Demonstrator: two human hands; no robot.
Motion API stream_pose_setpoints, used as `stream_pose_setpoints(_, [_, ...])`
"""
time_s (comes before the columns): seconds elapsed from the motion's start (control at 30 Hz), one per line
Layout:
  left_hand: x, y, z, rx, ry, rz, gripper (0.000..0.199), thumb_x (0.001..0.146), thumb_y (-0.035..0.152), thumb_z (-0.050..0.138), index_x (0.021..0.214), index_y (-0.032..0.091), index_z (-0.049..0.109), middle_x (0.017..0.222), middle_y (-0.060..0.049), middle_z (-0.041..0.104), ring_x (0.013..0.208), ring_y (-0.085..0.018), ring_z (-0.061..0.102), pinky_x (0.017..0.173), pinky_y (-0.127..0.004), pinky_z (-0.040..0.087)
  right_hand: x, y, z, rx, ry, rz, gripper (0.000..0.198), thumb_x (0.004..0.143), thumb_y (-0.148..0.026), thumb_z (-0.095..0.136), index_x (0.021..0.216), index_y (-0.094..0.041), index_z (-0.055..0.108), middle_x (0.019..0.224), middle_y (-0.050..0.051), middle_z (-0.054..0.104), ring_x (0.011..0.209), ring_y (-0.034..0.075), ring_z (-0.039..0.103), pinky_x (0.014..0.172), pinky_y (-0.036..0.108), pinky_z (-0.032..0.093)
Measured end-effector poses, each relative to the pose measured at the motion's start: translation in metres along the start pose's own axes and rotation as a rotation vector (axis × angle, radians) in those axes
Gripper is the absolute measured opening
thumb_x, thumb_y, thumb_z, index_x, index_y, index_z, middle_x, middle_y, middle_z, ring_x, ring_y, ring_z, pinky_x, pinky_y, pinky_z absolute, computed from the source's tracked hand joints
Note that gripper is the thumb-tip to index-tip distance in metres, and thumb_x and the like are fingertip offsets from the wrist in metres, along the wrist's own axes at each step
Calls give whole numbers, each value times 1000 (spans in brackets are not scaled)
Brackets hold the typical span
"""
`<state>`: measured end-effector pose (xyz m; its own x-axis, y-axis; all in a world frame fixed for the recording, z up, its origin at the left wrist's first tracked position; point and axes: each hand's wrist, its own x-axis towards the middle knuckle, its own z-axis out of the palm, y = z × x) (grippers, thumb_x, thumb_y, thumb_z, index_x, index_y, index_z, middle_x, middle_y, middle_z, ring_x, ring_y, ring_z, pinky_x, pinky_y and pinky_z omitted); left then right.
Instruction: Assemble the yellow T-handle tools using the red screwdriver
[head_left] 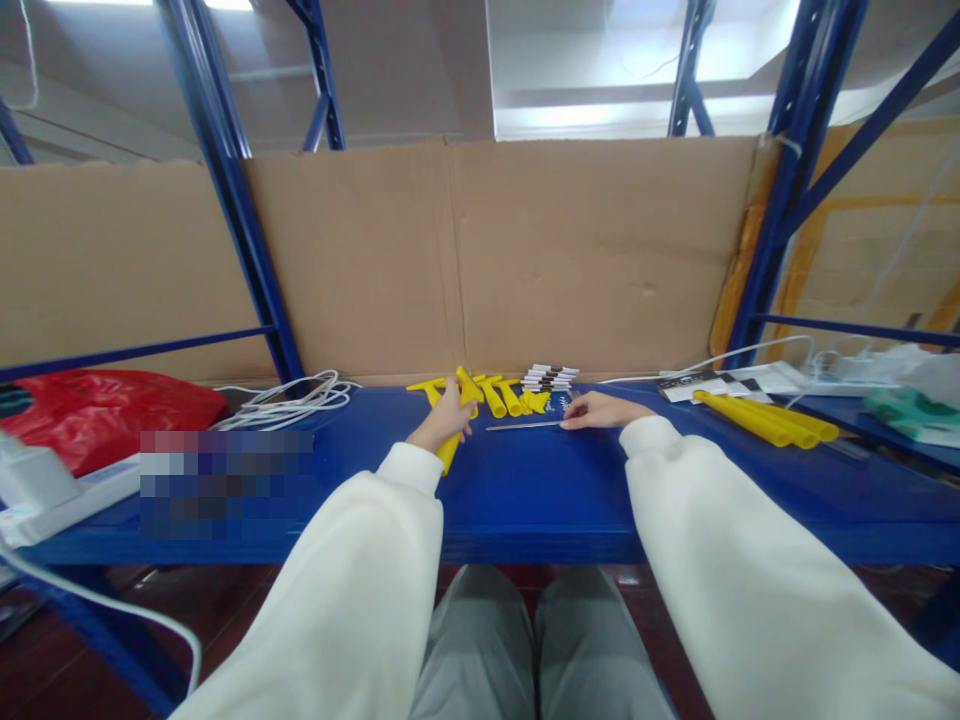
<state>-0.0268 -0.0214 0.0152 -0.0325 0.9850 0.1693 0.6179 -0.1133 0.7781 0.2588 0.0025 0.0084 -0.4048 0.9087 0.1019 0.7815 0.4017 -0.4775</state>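
My left hand (pixel 444 415) is closed around a yellow tube (pixel 450 455), whose lower end sticks out below the fingers toward the table's front. Just beyond it, several more yellow tubes (pixel 493 397) lie side by side, with small yellow pieces (pixel 534 402) at their right. With its fingertips, my right hand (pixel 592 411) pinches the right end of a thin silvery rod (pixel 523 427). The rod lies level, at or just above the blue tabletop; I cannot tell which. Behind it sits a stack of small black-and-white pieces (pixel 551 378).
On the left are a red plastic bag (pixel 120 415), a coiled white cable (pixel 300 398) and a white power strip (pixel 82 500). Three larger yellow tubes (pixel 765 420) lie at the right. Cardboard (pixel 525 260) stands along the back between blue rack posts (pixel 259 250).
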Motion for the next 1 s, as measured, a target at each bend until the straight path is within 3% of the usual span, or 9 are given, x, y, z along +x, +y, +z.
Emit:
stream_pose_setpoints(0.3, [-1,-6,4,17,-94,-44,62,95,18,48,148,15,18,91,-8,66,51,-13,61,48,-24,50,7,12,4,-38,16,17,39,61,-52,80,82,-19,75,84,4,73,83,22,67,75,29,52])
stream_pose_setpoints(0.57, [9,-14,6,36,-87,21,61,91,15,53,145,13,24,89,-7,67,41,-8,53,41,-18,42,5,7,6,-118,47,68,18,69,-35,75,73,-19,68,79,3,70,78,20,64,73,28,49])
stream_pose_setpoints(0.83, [0,-7,3,52,-47,19,57,87,12,57,139,14,35,95,-10,70,42,-9,57,43,-20,46,4,7,8,-133,169,44,16,76,-31,71,84,-19,65,80,3,68,75,17,61,69,26,47])
stream_pose_setpoints(1.0, [-4,-6,4,36,-68,13,58,87,13,56,141,15,35,77,-5,68,44,-14,59,42,-22,46,5,1,11,-83,239,34,14,79,-30,66,83,-17,63,76,3,66,70,16,59,68,26,46])
